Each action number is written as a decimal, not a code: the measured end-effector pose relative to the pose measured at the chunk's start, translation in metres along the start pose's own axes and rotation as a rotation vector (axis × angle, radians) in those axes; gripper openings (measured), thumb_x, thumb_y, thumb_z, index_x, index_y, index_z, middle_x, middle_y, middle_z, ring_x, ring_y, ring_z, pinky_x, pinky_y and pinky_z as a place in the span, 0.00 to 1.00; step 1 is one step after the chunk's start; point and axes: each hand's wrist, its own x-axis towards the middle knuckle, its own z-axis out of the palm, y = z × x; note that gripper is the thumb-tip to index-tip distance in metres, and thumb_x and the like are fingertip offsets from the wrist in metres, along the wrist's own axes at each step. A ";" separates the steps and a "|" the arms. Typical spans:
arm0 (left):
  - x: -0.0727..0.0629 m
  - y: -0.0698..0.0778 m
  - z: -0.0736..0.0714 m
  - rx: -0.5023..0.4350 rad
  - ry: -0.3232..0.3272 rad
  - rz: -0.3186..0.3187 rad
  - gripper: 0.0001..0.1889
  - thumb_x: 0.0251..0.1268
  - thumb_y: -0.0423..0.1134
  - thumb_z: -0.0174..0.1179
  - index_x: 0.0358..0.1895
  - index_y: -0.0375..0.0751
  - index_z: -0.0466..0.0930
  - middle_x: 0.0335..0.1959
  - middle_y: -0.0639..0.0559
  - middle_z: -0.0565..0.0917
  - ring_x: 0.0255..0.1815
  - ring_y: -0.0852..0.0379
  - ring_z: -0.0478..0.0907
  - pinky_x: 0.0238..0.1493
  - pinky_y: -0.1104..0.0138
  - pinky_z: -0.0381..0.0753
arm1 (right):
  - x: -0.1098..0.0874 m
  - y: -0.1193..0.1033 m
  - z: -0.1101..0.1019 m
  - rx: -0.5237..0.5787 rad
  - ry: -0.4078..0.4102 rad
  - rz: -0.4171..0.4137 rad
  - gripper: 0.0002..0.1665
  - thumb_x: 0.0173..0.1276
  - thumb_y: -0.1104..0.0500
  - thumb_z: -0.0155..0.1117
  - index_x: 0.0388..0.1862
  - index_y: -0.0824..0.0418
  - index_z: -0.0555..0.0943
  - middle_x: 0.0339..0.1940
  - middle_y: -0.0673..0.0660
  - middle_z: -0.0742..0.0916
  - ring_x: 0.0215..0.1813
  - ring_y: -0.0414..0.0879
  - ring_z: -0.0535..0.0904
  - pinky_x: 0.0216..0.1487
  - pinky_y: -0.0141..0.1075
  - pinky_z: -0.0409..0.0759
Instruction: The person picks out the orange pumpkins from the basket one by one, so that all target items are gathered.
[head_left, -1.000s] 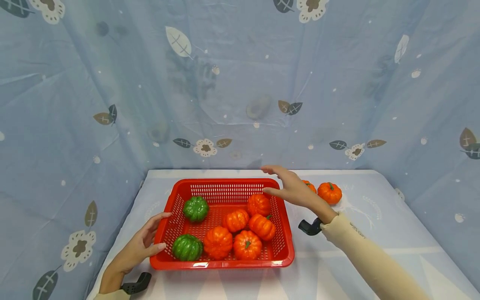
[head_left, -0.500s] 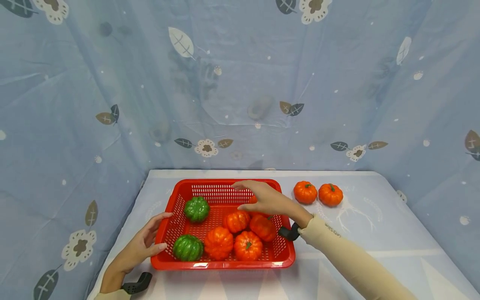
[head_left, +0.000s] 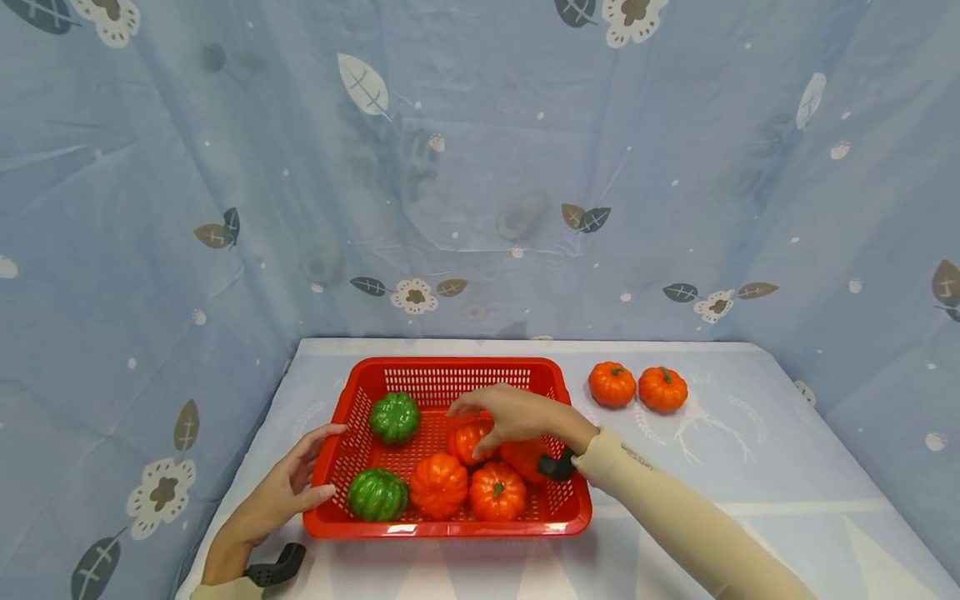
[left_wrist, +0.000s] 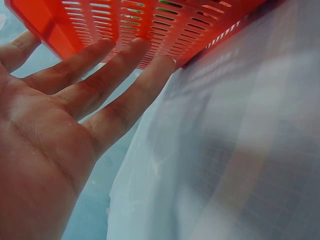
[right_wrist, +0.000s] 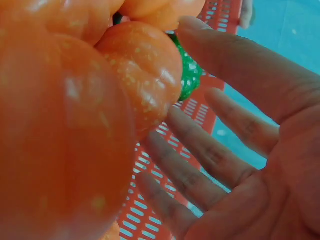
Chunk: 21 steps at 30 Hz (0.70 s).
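1. The red basket (head_left: 450,527) sits on the desk (head_left: 750,517) in front of me, a shallow rectangular plastic tray with slotted, perforated walls and floor and a glossy rounded rim.
2. Inside it I can see two green pumpkins, one at the back left (head_left: 394,417) and one at the front left (head_left: 377,494), plus several orange ones; two at the front (head_left: 438,485) (head_left: 496,492) show plainly, while others lie partly under my right hand.
3. All the pumpkins are ribbed, squat and shiny, with short dark stems.
4. My right hand (head_left: 517,414) hovers inside the basket over an orange pumpkin (head_left: 467,440); its grip is open, fingers spread and only lightly bent, holding nothing. The thumb tip looks close to that pumpkin, but I cannot tell if it touches.
5. My left hand (head_left: 279,493) has an open grip too, straight fingers (left_wrist: 107,82) laid against the basket's left outer wall.
6. Two more orange pumpkins (head_left: 612,383) (head_left: 662,389) stand side by side on the pale cloth-covered desk, right of the basket.
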 end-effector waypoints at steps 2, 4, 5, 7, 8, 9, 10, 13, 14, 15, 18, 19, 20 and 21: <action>0.000 0.000 -0.001 -0.004 -0.001 0.005 0.39 0.65 0.32 0.65 0.78 0.47 0.58 0.75 0.35 0.63 0.66 0.42 0.73 0.55 0.55 0.84 | 0.003 0.001 0.001 -0.003 -0.013 0.001 0.35 0.59 0.55 0.82 0.65 0.52 0.80 0.58 0.49 0.86 0.59 0.45 0.79 0.63 0.40 0.76; -0.001 0.000 -0.001 -0.008 0.000 0.005 0.39 0.65 0.32 0.65 0.78 0.47 0.59 0.74 0.35 0.64 0.65 0.43 0.74 0.55 0.56 0.84 | 0.007 0.002 0.002 0.001 -0.023 0.007 0.35 0.58 0.57 0.83 0.64 0.53 0.81 0.56 0.49 0.87 0.57 0.46 0.80 0.60 0.38 0.78; -0.001 0.000 -0.001 -0.006 0.000 0.004 0.39 0.66 0.32 0.65 0.78 0.46 0.59 0.74 0.34 0.64 0.65 0.43 0.74 0.55 0.56 0.84 | 0.008 0.002 0.003 0.000 -0.028 0.010 0.35 0.57 0.57 0.83 0.64 0.53 0.81 0.55 0.49 0.87 0.56 0.46 0.80 0.58 0.37 0.79; -0.001 0.000 -0.001 0.001 0.002 0.002 0.38 0.66 0.32 0.65 0.78 0.46 0.59 0.74 0.35 0.64 0.66 0.43 0.74 0.55 0.56 0.84 | 0.011 0.003 0.003 -0.008 -0.031 0.019 0.33 0.57 0.58 0.83 0.63 0.54 0.81 0.54 0.50 0.87 0.55 0.47 0.80 0.57 0.36 0.79; -0.001 0.000 -0.001 0.004 0.004 0.001 0.38 0.66 0.33 0.65 0.78 0.46 0.59 0.74 0.34 0.65 0.65 0.43 0.74 0.55 0.57 0.84 | 0.013 0.003 0.003 -0.011 -0.029 0.021 0.32 0.58 0.58 0.82 0.62 0.54 0.81 0.53 0.50 0.87 0.55 0.47 0.80 0.56 0.36 0.79; -0.001 0.000 0.000 0.007 0.008 0.000 0.38 0.66 0.33 0.65 0.78 0.46 0.60 0.74 0.35 0.65 0.65 0.43 0.74 0.55 0.57 0.84 | 0.014 0.003 0.003 -0.020 -0.022 0.016 0.31 0.59 0.58 0.81 0.62 0.55 0.82 0.53 0.50 0.87 0.54 0.47 0.80 0.57 0.37 0.79; -0.001 0.000 0.000 0.011 0.012 -0.001 0.38 0.66 0.33 0.66 0.77 0.46 0.60 0.74 0.35 0.65 0.65 0.43 0.74 0.55 0.57 0.84 | 0.016 0.004 0.002 -0.032 -0.014 0.007 0.29 0.61 0.58 0.80 0.61 0.55 0.82 0.53 0.51 0.87 0.54 0.47 0.80 0.57 0.37 0.79; -0.001 0.001 0.000 0.019 0.018 0.000 0.39 0.65 0.33 0.66 0.77 0.46 0.60 0.74 0.36 0.65 0.65 0.41 0.74 0.55 0.57 0.84 | 0.020 0.006 -0.001 -0.071 0.016 -0.035 0.22 0.68 0.59 0.74 0.60 0.56 0.83 0.54 0.50 0.87 0.56 0.47 0.80 0.60 0.39 0.78; -0.001 0.001 0.000 0.022 0.020 -0.001 0.39 0.65 0.33 0.66 0.77 0.47 0.60 0.74 0.36 0.65 0.65 0.41 0.74 0.55 0.57 0.84 | 0.021 0.007 -0.002 -0.086 0.028 -0.052 0.19 0.70 0.60 0.72 0.59 0.57 0.84 0.53 0.50 0.87 0.57 0.47 0.80 0.61 0.40 0.78; -0.001 0.001 0.000 0.026 0.023 -0.004 0.39 0.65 0.34 0.66 0.77 0.47 0.60 0.74 0.36 0.66 0.65 0.41 0.74 0.55 0.57 0.84 | 0.022 0.008 -0.002 -0.099 0.035 -0.061 0.17 0.71 0.60 0.70 0.58 0.57 0.84 0.54 0.50 0.87 0.58 0.47 0.80 0.63 0.41 0.77; -0.001 0.002 0.000 0.035 0.021 -0.010 0.39 0.65 0.34 0.67 0.78 0.47 0.60 0.74 0.36 0.65 0.65 0.39 0.73 0.56 0.57 0.84 | 0.024 0.010 -0.002 -0.124 0.038 -0.041 0.16 0.74 0.59 0.67 0.59 0.56 0.85 0.57 0.50 0.87 0.64 0.49 0.77 0.69 0.44 0.73; 0.000 0.003 0.000 0.037 0.022 -0.013 0.39 0.65 0.35 0.67 0.78 0.47 0.60 0.74 0.37 0.66 0.66 0.38 0.72 0.56 0.57 0.84 | 0.024 0.011 -0.002 -0.131 0.036 -0.019 0.17 0.74 0.57 0.68 0.59 0.56 0.85 0.58 0.50 0.86 0.66 0.50 0.76 0.71 0.45 0.71; 0.000 0.003 0.000 0.038 0.022 -0.015 0.39 0.65 0.35 0.67 0.78 0.48 0.60 0.74 0.37 0.66 0.66 0.37 0.72 0.57 0.57 0.84 | 0.025 0.011 -0.002 -0.130 0.034 0.002 0.19 0.72 0.56 0.70 0.60 0.57 0.84 0.60 0.52 0.85 0.68 0.51 0.75 0.71 0.46 0.70; 0.000 0.003 0.000 0.039 0.023 -0.017 0.39 0.64 0.35 0.67 0.78 0.47 0.60 0.74 0.37 0.66 0.66 0.36 0.72 0.57 0.57 0.84 | 0.025 0.011 -0.001 -0.126 0.032 0.026 0.23 0.70 0.56 0.72 0.62 0.58 0.83 0.62 0.53 0.84 0.69 0.52 0.74 0.72 0.46 0.69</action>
